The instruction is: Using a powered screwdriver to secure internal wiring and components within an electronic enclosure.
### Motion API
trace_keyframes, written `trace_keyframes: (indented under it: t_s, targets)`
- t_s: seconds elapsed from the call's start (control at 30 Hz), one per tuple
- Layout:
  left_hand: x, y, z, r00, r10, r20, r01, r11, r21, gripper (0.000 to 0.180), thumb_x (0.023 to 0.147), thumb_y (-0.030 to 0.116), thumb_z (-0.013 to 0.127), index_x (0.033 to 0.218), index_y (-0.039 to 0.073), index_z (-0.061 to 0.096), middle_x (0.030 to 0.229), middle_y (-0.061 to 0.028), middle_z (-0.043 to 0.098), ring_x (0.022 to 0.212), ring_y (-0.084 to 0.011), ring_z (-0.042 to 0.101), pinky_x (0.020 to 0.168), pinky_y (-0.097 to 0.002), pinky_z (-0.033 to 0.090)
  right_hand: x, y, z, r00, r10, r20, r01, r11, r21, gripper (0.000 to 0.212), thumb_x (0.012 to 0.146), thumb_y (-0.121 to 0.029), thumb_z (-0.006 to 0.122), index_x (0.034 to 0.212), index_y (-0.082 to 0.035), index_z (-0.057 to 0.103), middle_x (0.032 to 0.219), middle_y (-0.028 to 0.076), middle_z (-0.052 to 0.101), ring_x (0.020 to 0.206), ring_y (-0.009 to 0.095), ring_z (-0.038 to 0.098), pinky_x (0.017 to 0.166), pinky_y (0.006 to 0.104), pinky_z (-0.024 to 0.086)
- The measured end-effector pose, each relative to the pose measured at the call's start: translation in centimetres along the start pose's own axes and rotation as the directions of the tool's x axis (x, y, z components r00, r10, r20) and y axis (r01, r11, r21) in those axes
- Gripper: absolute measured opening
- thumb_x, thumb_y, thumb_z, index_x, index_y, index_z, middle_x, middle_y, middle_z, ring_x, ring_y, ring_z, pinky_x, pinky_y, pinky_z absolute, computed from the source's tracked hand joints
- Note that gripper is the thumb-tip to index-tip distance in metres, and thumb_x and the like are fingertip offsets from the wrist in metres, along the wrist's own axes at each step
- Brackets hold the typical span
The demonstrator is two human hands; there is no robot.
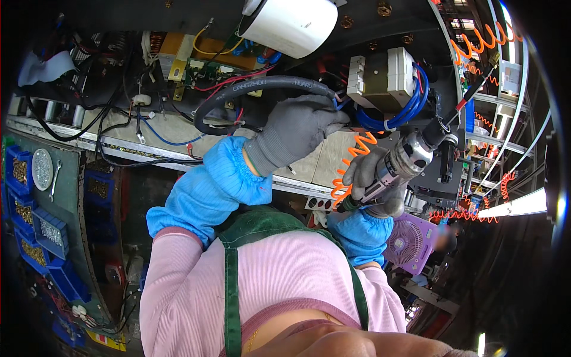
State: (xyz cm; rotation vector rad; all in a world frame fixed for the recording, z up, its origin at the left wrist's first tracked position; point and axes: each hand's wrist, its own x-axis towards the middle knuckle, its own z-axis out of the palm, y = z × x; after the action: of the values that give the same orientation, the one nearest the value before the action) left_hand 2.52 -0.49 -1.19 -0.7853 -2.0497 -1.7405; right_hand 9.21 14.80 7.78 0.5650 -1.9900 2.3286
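My left hand [297, 128], in a grey glove, is closed with its fingertips around the end of a thick black cable [262, 84]. The cable loops back to the left behind the hand. Close to those fingers are blue wires [372, 121] and a white-ended transformer [383, 80]. My right hand [367, 172], also gloved, wraps the handle of a silver and black air screwdriver [409, 156]. Its long bit [470, 98], with a red band, points up and to the right, away from the cable. An orange coiled hose [345, 181] hangs beside the handle.
A white cylinder [291, 25] and a circuit board [208, 74] sit inside the machine housing. Loose wires cross its front edge [148, 152]. Blue bins of small fasteners [24, 211] stand at left, near a wrench [55, 179]. A purple fan [410, 241] is at right.
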Motion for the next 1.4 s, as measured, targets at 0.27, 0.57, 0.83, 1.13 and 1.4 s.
trace_keyframes:
  t_s: [0.27,0.57,0.83,1.13,1.4]
  targets:
    - [-1.7,1.4,0.4,0.993,-0.059,-0.102,0.045,0.99,-0.136,0.026,0.084,0.016,0.054,0.108,0.012,0.062,0.088,-0.0125,0.063,0.088,-0.0304,0.059,0.072,-0.0383,0.05,-0.8,-0.3,0.5,0.981,0.11,-0.161,-0.084,0.983,0.162,0.072,0.062,-0.04,0.081,0.112,0.0,0.047,0.058,0.01,0.051,0.045,0.019,0.051,0.05,0.0352,0.05]
    - [-1.8,2.2,0.1,0.994,-0.071,-0.088,0.058,0.989,-0.134,0.029,0.083,0.017,0.061,0.109,0.006,0.061,0.094,-0.0166,0.059,0.087,-0.0304,0.059,0.075,-0.0375,0.048,-0.5,-0.5,0.8,0.981,0.111,-0.161,-0.096,0.99,0.102,0.081,0.056,-0.041,0.085,0.112,0.001,0.046,0.061,0.012,0.054,0.047,0.019,0.055,0.054,0.0362,0.051]
    - [-0.5,3.1,0.2,0.972,-0.231,0.047,0.232,0.972,-0.02,0.024,0.081,0.023,0.062,0.097,0.006,0.061,0.084,-0.0137,0.06,0.077,-0.0298,0.059,0.066,-0.0399,0.047,-0.6,-0.5,0.8,0.974,0.125,-0.19,-0.106,0.989,0.105,0.077,0.058,-0.043,0.083,0.109,0.001,0.047,0.058,0.01,0.051,0.045,0.02,0.053,0.051,0.0373,0.05]
    - [0.4,3.2,-0.2,0.951,-0.255,0.172,0.223,0.956,0.19,0.029,0.079,0.029,0.064,0.092,0.005,0.058,0.081,-0.0162,0.058,0.078,-0.0344,0.058,0.065,-0.0442,0.047,-0.7,0.4,0.1,0.988,0.053,-0.147,-0.048,0.998,0.038,0.045,0.083,-0.035,0.061,0.104,0.002,0.048,0.058,0.012,0.05,0.046,0.022,0.052,0.046,0.0379,0.049]
    - [-0.3,2.8,1.2,0.954,-0.294,0.06,0.292,0.956,0.042,0.031,0.078,0.03,0.066,0.091,0.003,0.057,0.084,-0.0178,0.057,0.077,-0.0349,0.058,0.065,-0.0431,0.047,-0.6,0.8,-0.6,0.996,0.047,-0.082,-0.04,0.996,0.081,0.038,0.086,-0.034,0.055,0.1,0.001,0.049,0.058,0.013,0.05,0.043,0.022,0.05,0.046,0.039,0.048]
